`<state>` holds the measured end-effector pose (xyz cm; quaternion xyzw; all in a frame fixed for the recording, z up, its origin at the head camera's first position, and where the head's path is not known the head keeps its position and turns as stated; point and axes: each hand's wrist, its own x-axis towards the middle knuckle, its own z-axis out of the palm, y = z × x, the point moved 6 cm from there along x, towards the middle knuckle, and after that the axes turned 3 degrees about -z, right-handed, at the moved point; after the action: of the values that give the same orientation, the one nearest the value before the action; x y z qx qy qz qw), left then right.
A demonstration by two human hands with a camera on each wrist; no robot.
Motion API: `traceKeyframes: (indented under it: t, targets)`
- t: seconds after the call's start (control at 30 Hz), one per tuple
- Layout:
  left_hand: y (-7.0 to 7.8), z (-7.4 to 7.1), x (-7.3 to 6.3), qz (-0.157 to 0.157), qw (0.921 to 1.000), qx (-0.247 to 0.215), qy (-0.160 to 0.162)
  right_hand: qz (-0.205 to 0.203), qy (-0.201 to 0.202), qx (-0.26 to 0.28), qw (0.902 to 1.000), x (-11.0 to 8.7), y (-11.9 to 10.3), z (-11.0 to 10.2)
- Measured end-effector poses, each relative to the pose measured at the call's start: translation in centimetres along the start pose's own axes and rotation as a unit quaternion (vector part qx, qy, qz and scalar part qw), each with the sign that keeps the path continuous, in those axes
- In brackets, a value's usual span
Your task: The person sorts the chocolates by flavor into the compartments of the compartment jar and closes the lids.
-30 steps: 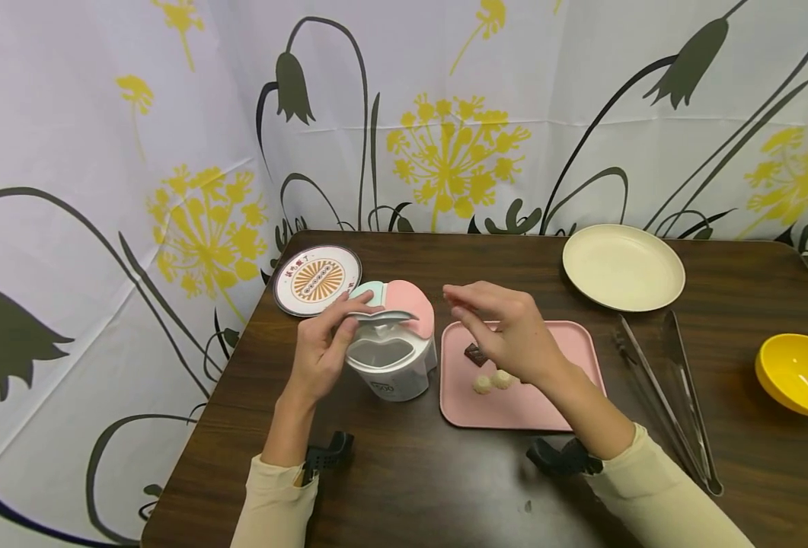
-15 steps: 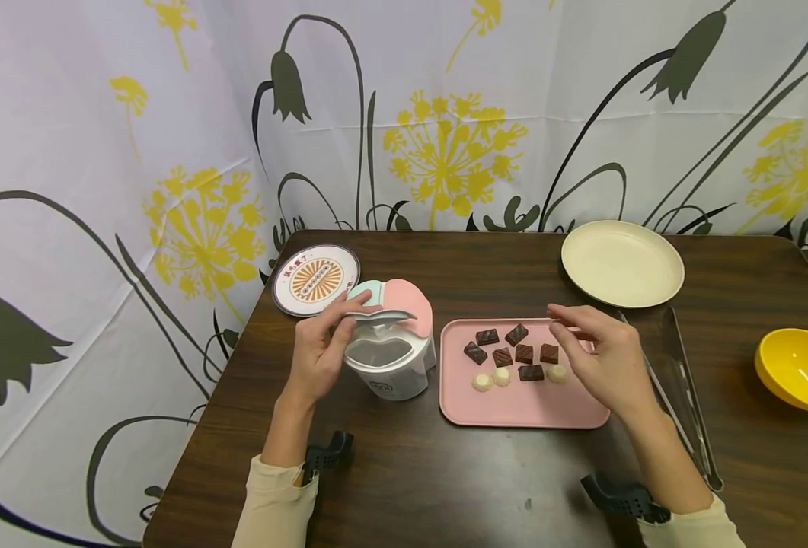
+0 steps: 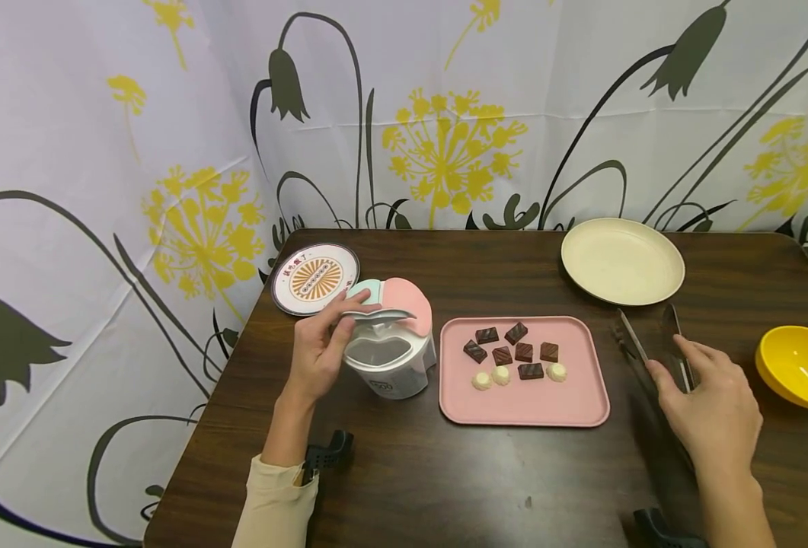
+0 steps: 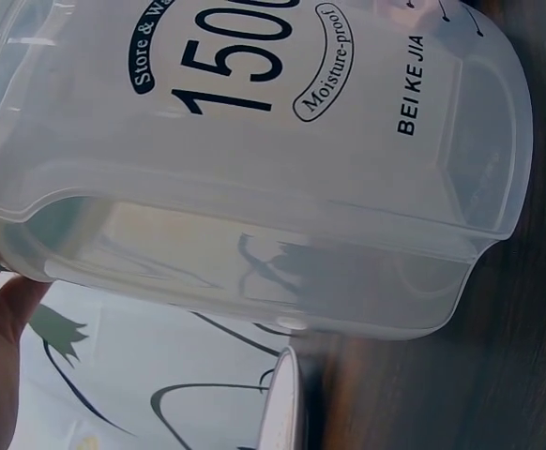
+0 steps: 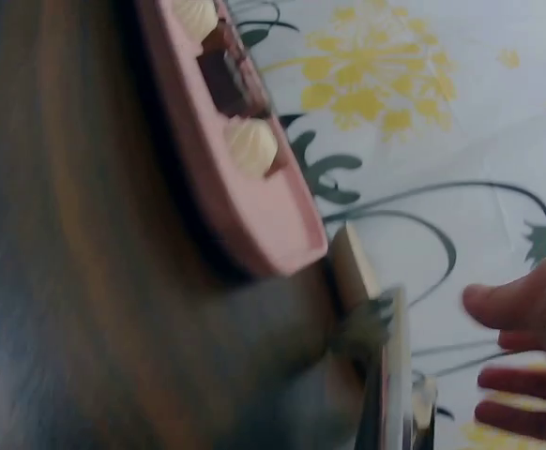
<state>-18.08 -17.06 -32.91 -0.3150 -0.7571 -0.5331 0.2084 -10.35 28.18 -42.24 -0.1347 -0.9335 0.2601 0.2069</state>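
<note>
My left hand (image 3: 317, 346) pinches the raised lid flap (image 3: 393, 315) of a plastic storage container (image 3: 398, 383) with a pink and mint top. In the left wrist view the container's clear wall (image 4: 282, 178) fills most of the picture, with fingers (image 4: 24, 295) at its lid end. Over metal tongs (image 3: 633, 335) at the right reaches my right hand (image 3: 715, 415), thumb and fingers apart on either side of the two arms. The right wrist view has its spread fingers (image 5: 522, 380) beside the tongs (image 5: 397, 370), which look blurred there.
Between the hands lies a pink tray (image 3: 523, 407) bearing several dark chocolates (image 3: 531, 371) and 3 cream-coloured ones (image 3: 557, 372). A patterned plate (image 3: 290, 262) is behind the container. At the back right sits a cream oval plate (image 3: 623, 262); a yellow bowl (image 3: 804, 369) stands far right.
My right hand has moved from over the pink tray rightward to the tongs, uncovering the chocolates. The left hand stays at the lid flap.
</note>
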Motion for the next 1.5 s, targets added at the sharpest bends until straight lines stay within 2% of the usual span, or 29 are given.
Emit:
traceKeyframes:
  t: [0.07, 0.17, 0.27, 0.33, 0.43, 0.57, 0.77, 1.13, 1.5]
  targets:
    - [-0.1, 0.0, 0.0, -0.003, 1.0000, -0.005, 0.002, 0.036, -0.046, -0.025, 0.9980, -0.3, 1.3, 0.3]
    - [-0.1, -0.1, -0.1, -0.007, 0.9999, -0.010, 0.005, 0.072, -0.112, -0.050, 0.9899, -0.9, 2.8, 0.9]
    - [-0.2, 0.0, -0.2, -0.008, 0.9998, -0.019, 0.006, 0.088, -0.148, -0.057, 0.9834, -1.3, 3.8, 1.3]
    - [-0.3, 0.0, -0.2, -0.007, 0.9996, -0.029, 0.006, 0.089, -0.158, -0.058, 0.9817, -1.5, 4.2, 1.5]
    - [-0.3, 0.0, -0.3, -0.001, 0.9992, -0.040, 0.006, 0.077, -0.163, -0.057, 0.9820, -1.6, 4.4, 1.8]
    - [-0.4, 0.0, -0.6, 0.006, 0.9993, -0.034, 0.017, 0.064, -0.175, -0.060, 0.9806, -1.8, 4.5, 2.1]
    - [-1.3, 0.0, -1.6, -0.030, 0.9988, -0.025, 0.030, 0.059, -0.179, -0.060, 0.9803, -1.8, 4.4, 2.2]
    - [-2.1, 0.4, -2.7, -0.073, 0.9971, -0.017, -0.010, 0.065, -0.174, -0.052, 0.9812, -1.6, 4.4, 2.1]
    - [-3.0, 0.1, -3.2, -0.133, 0.9887, -0.015, -0.067, 0.069, -0.147, -0.026, 0.9864, -1.6, 4.9, 1.4]
